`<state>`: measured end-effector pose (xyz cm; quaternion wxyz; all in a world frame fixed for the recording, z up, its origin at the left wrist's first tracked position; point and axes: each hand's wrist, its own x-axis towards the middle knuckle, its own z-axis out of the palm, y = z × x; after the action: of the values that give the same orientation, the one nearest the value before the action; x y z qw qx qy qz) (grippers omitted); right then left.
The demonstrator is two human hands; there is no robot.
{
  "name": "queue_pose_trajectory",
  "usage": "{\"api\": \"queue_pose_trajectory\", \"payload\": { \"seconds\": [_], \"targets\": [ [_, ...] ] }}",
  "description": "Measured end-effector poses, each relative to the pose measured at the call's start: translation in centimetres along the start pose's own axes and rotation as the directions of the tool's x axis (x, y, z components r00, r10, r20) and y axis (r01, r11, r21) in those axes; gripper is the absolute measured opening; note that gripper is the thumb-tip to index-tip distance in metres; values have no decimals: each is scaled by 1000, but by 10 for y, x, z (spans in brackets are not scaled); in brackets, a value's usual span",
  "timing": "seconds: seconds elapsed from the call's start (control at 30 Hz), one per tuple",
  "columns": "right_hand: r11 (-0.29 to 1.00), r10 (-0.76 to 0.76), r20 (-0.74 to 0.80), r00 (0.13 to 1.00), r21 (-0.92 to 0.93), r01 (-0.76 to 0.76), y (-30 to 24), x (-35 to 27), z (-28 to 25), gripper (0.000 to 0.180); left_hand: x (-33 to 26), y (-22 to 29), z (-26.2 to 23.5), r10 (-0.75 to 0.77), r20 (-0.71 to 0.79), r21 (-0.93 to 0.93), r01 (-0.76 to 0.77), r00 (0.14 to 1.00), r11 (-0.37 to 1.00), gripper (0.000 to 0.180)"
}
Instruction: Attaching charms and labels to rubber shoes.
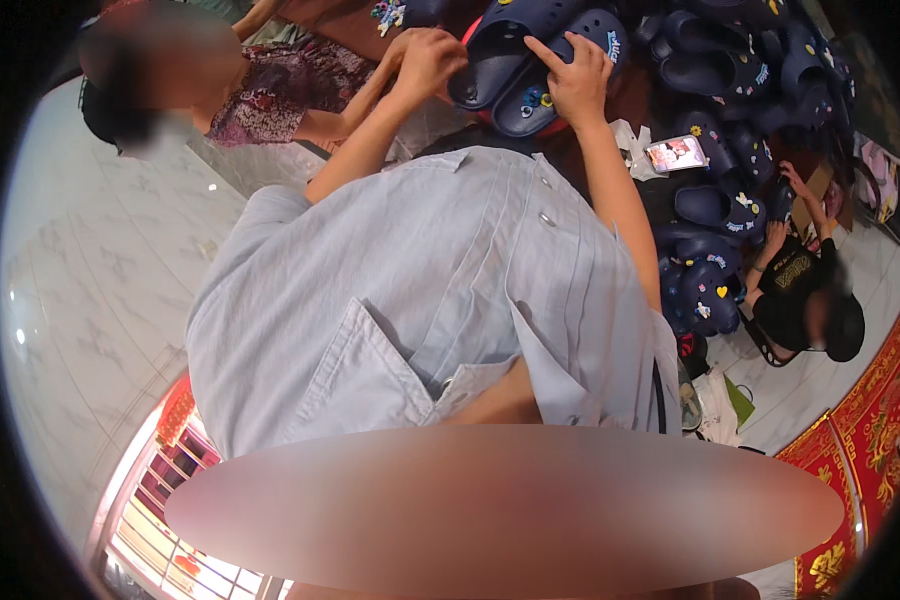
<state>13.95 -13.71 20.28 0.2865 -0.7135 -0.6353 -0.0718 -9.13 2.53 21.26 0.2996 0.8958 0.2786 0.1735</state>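
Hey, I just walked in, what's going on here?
A person in a light blue button-up shirt has their right hand over a dark blue clog with colourful charms. Their left hand is beside another dark blue clog; contact is unclear. More decorated clogs are piled to the right, near a rectangular phone with a lit screen.

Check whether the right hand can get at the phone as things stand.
Probably yes: the phone lies face up just right of the right forearm, nothing seen covering it, though the right hand is at a navy clog.
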Motion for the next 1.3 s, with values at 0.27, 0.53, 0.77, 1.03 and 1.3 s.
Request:
{"api": "queue_pose_trajectory", "payload": {
  "seconds": [0.27, 0.53, 0.77, 1.03, 1.3],
  "targets": [
    [1000, -27, -8, 1000, 9, 27, 1, 0, 5, 68, -43, 41, 30, -120, -21, 411, 119, 992, 904, 31],
    [999, -37, -17, 999, 16, 37, -1, 0, -2, 66, -42, 40, 30, -185, -3, 351, 174, 983, 920, 30],
    [968, -5, -19, 1000, 249, 10, 9, 7, -18, 59, -27, 32, 19, -60, -62, 175, 70, 996, 982, 31],
    [736, 492, -71, 868, 566, -370, -13, -8, -71, 25, 20, 45, -21, -147, 108, -463, 180, 983, 868, 27],
    [521, 573, 203, 794, 658, -544, -89, 18, -49, 21, 33, 55, -19, 30, 329, -659, 207, 944, 723, 30]
  ]
}}
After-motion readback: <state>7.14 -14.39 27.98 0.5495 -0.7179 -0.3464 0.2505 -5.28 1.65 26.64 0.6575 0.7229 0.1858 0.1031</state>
